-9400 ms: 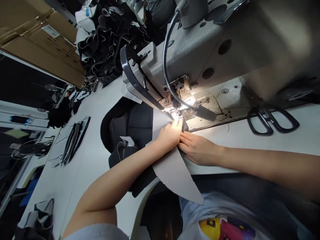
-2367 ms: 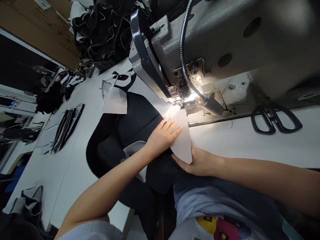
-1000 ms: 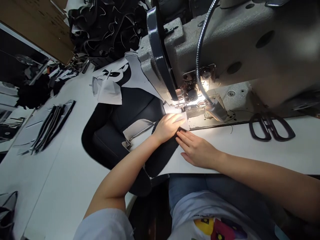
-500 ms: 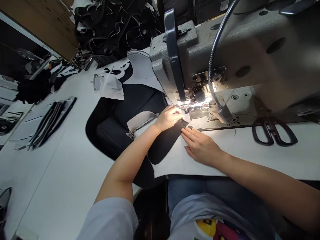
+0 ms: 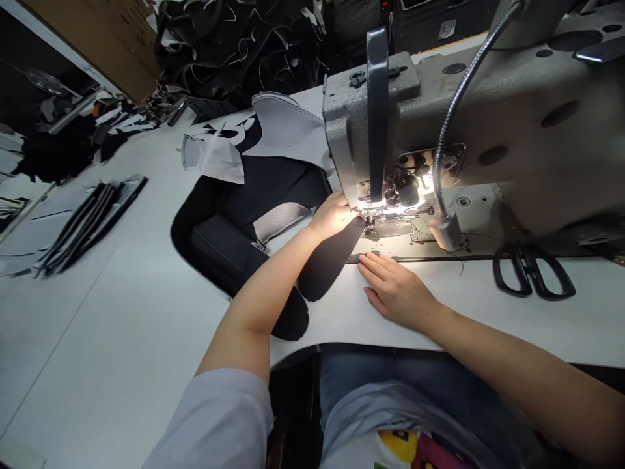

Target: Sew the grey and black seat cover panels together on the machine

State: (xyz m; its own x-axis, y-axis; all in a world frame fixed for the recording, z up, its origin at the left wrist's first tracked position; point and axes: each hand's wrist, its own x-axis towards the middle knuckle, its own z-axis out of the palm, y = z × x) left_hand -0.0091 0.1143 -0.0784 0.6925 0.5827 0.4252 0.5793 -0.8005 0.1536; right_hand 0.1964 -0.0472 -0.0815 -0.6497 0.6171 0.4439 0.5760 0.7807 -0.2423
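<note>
At the needle area of the lit sewing machine (image 5: 403,205), my left hand (image 5: 333,216) has its fingers closed on the edge of a black fabric piece (image 5: 325,267); the fingertips are partly hidden beside the machine head. This piece belongs to a larger black sewn cover with grey-backed parts (image 5: 278,221), spread over the white table to the left. My right hand (image 5: 398,286) lies flat with fingers stretched out, its fingertips at the front edge of the machine bed. It holds nothing and rests to the right of the black fabric, apart from it.
Black-handled scissors (image 5: 533,270) lie at the right of the machine. A stack of dark and grey cut pieces (image 5: 90,225) sits on the white table (image 5: 146,352) at left. Behind is a heap of black fabric (image 5: 239,52). A flexible lamp (image 5: 444,231) hangs by the needle.
My left hand and the black fabric have shifted away from me, toward the needle. The fabric edge has drawn away from my right fingertips. The view has also shifted slightly.
</note>
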